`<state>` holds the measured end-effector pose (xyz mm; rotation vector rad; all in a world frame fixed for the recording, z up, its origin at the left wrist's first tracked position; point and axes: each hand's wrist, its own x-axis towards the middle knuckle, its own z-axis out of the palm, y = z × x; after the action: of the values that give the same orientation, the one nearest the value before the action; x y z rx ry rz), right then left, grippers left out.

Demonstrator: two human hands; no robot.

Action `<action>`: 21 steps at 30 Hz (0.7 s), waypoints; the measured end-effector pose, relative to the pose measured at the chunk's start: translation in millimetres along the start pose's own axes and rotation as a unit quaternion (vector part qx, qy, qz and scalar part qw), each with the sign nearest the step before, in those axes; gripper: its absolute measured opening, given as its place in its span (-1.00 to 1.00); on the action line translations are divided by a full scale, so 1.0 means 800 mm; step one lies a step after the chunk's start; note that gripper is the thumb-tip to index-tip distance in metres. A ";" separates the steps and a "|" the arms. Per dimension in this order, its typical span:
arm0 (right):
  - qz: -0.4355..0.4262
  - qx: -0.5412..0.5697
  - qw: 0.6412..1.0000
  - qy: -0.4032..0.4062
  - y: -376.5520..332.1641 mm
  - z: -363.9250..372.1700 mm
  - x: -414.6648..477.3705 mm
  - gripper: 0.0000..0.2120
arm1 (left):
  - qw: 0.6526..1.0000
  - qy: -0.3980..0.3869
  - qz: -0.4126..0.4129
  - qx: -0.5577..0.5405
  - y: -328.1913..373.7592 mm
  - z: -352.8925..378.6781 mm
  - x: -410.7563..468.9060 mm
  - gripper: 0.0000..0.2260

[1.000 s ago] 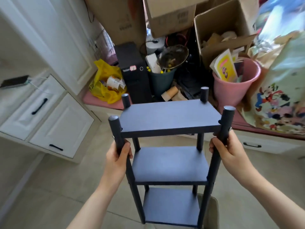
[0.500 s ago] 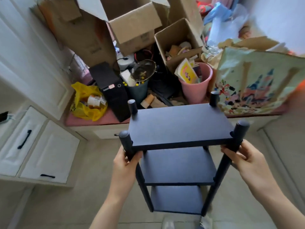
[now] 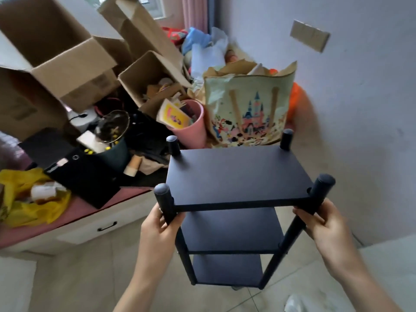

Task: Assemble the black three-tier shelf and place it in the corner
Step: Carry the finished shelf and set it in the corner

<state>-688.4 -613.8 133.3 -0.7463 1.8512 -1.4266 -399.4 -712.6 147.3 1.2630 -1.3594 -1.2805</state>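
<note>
- Shelf (image 3: 238, 174): black, three tiers, assembled and upright above the tiled floor (image 3: 78, 278), near the grey wall (image 3: 360, 97); whether its feet touch the floor cannot be told.
- Left hand (image 3: 157, 230): fingers and thumb wrapped round the front left post (image 3: 165, 203), just under the top tier.
- Right hand (image 3: 324, 224): fingers curled round the front right post (image 3: 319, 188), at the same height.
- Background: castle-print bag (image 3: 247, 113) and pink bucket (image 3: 191, 129) just behind the shelf; open cardboard boxes (image 3: 56, 52) and yellow plastic bag (image 3: 33, 199) further left.

Matt black shelf (image 3: 238, 174); corrugated cardboard boxes (image 3: 67, 61).
</note>
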 end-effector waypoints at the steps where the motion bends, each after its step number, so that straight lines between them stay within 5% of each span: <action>1: 0.006 0.002 1.000 0.013 0.003 -0.020 0.003 -0.63 | 1.000 -0.008 -0.001 0.002 0.000 0.021 -0.001 -0.73; 10: 0.029 0.000 0.997 0.073 0.019 -0.215 0.049 -0.85 | 0.999 -0.028 -0.008 0.030 0.009 0.228 -0.016 -0.82; 21: 0.015 -0.015 0.992 0.122 0.038 -0.366 0.138 -0.75 | 0.993 -0.077 -0.067 0.061 0.014 0.409 -0.004 -0.81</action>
<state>-988.9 -521.4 136.1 -0.5765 2.0627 -1.5294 -722.7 -669.2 123.9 1.3819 -1.5029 -1.4299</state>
